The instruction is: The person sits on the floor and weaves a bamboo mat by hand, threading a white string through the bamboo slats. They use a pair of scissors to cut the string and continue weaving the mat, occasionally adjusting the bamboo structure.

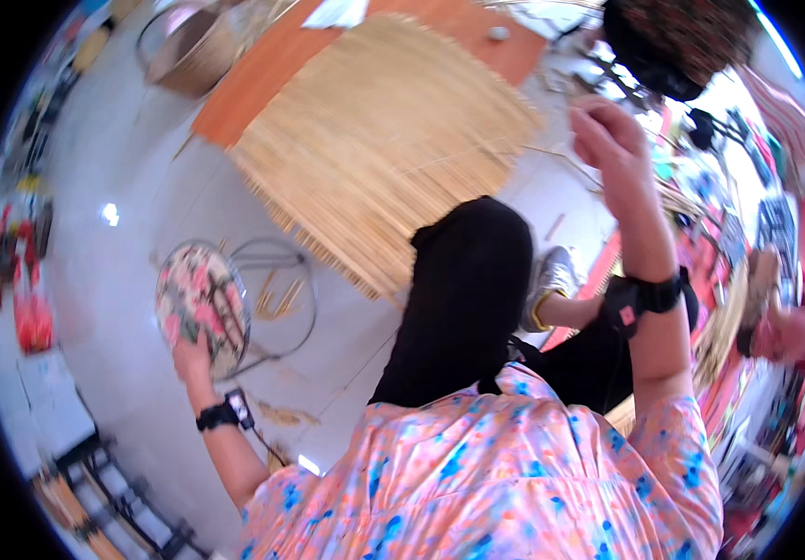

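The straw mat (374, 140) is laid partly over an orange board (242, 91). To the near left of the mat, the floral seat (202, 294) is gripped at its edge by the fingers of the left hand (193, 357). The right hand (613, 140) is held to the mat's right, its fingers curled inward; whether anything is pinched in them cannot be told. A basket (195, 61) is seen beyond the mat's left corner.
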Available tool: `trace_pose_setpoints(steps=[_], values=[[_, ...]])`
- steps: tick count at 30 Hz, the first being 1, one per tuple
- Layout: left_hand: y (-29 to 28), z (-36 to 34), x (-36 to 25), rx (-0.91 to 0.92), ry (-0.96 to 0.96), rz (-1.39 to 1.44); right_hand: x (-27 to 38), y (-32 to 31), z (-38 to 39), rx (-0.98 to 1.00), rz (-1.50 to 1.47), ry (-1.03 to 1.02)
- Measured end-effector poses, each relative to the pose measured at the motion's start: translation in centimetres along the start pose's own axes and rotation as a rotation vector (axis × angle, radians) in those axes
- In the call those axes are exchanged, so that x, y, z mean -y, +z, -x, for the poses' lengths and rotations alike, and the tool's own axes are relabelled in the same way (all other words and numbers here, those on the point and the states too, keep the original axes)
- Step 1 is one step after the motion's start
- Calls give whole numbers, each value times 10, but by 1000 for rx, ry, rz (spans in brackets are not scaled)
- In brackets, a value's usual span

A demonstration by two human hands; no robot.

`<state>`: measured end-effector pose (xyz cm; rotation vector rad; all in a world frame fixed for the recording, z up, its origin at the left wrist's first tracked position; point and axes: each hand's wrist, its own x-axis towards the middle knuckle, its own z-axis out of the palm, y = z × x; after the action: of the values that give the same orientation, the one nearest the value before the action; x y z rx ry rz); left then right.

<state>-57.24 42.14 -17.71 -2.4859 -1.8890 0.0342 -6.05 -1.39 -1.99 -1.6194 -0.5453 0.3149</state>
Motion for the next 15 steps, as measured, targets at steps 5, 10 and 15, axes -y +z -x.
trace_pose_setpoints(steps=[5, 10, 15], values=[[-63, -7, -104, -277, 509, 91, 40, -10, 29, 54, 42, -65], [-174, 72, -303, 194, 850, 1170, 56, -18, 49, 69, 78, -65], [-250, 170, -412, 814, 1087, 1306, 73, -16, 50, 41, 56, -128]])
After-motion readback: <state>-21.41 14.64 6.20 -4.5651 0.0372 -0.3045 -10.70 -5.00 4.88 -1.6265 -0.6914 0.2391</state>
